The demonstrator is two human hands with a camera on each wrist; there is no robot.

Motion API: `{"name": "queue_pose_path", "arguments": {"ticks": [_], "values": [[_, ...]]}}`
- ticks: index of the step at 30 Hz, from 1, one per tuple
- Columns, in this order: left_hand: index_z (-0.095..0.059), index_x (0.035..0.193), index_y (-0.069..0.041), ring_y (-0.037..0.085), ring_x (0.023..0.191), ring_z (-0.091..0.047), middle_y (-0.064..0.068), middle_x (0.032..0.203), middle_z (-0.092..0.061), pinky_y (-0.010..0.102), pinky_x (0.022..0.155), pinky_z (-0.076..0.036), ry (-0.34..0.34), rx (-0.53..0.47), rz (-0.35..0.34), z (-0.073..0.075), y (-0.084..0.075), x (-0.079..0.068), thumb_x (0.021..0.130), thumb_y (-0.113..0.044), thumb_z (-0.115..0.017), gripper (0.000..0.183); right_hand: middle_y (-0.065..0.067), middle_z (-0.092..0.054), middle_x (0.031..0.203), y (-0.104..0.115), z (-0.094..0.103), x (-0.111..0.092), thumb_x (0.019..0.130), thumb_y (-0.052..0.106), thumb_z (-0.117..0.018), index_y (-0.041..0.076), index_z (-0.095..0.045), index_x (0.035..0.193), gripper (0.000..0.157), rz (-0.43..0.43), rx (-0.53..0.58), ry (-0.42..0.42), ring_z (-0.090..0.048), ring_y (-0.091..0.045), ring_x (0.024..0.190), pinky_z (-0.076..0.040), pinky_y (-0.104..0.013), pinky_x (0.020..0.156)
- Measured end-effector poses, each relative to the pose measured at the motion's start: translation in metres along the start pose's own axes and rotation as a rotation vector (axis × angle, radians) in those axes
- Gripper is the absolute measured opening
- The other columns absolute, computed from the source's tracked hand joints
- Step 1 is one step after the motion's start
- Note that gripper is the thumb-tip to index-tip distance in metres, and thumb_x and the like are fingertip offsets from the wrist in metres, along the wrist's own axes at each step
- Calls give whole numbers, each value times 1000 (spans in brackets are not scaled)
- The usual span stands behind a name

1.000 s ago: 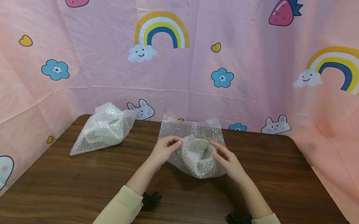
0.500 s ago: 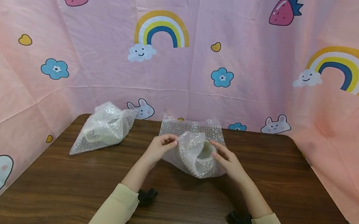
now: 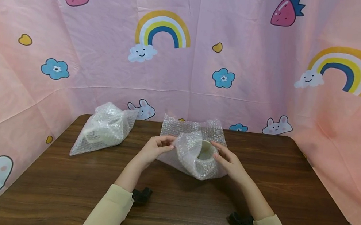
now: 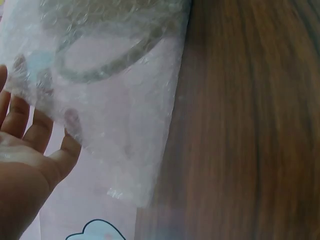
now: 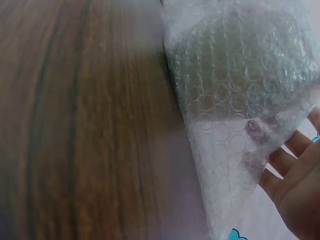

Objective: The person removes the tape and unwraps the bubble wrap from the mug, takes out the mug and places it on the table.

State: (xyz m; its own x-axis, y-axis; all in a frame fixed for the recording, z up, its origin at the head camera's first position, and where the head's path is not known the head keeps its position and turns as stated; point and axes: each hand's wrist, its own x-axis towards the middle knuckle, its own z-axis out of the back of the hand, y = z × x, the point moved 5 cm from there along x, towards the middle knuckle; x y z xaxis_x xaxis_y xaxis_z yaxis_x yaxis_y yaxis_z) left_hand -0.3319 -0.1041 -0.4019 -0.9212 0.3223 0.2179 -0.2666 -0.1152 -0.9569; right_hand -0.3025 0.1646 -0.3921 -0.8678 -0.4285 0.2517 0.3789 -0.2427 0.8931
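A pale mug (image 3: 207, 150) sits upright mid-table with its open mouth showing, partly covered by a clear sheet of bubble wrap (image 3: 191, 146). Its loop handle (image 4: 102, 72) shows through the film in the left wrist view. My left hand (image 3: 154, 149) pinches the wrap's edge at the mug's left side; some fingertips show through the film. On the other side, my right hand (image 3: 232, 163) holds the wrap against the mug near its rim, thumb in front. In the right wrist view, fingertips (image 5: 257, 130) show blurrily through the bubbles.
A second bundle in bubble wrap (image 3: 104, 128) lies at the table's back left. More wrap (image 3: 195, 127) spreads flat behind the mug, reaching the far edge of the brown wooden table (image 3: 278, 155). A patterned pink cloth (image 3: 191, 73) hangs close behind and at both sides.
My left hand has moved left and slightly toward me, off the flap of wrap. That flap has risen and folded over the mug's left side. My right hand has stayed in place.
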Motion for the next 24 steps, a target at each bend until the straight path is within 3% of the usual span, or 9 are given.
{"name": "queue_pose_path", "arguments": {"ticks": [5, 9, 16, 24], "values": [[-56, 128, 6, 18, 101, -53, 7, 108, -63, 34, 86, -44, 68, 19, 28, 6, 1, -6, 93, -6, -63, 38, -16, -31, 151, -23, 1, 5, 101, 12, -48, 8, -40, 146, 46, 3, 30, -1, -28, -41, 136, -28, -61, 103], [-55, 129, 6, 19, 107, -53, 11, 117, -61, 36, 90, -44, 96, 48, 41, 11, 1, -10, 92, -8, -63, 40, -13, -33, 151, -26, 1, 5, 101, 17, -49, 13, -42, 146, 45, 12, 24, -10, -30, -38, 136, -29, -60, 103], [-60, 119, 8, 17, 92, -55, 6, 97, -63, 30, 78, -46, 156, 75, -11, 17, -1, -15, 91, -5, -65, 32, -13, -35, 150, -24, 1, 4, 101, 21, -51, 15, -44, 145, 45, 17, 14, -19, -33, -39, 134, -30, -61, 101], [-61, 104, 2, 18, 85, -54, 4, 90, -59, 34, 73, -47, 222, 101, 24, 24, 5, -26, 89, -9, -67, 19, -19, -32, 150, -13, 0, 2, 101, 13, -48, 5, -40, 146, 46, 11, 33, -3, -29, -43, 135, -29, -62, 102]]}}
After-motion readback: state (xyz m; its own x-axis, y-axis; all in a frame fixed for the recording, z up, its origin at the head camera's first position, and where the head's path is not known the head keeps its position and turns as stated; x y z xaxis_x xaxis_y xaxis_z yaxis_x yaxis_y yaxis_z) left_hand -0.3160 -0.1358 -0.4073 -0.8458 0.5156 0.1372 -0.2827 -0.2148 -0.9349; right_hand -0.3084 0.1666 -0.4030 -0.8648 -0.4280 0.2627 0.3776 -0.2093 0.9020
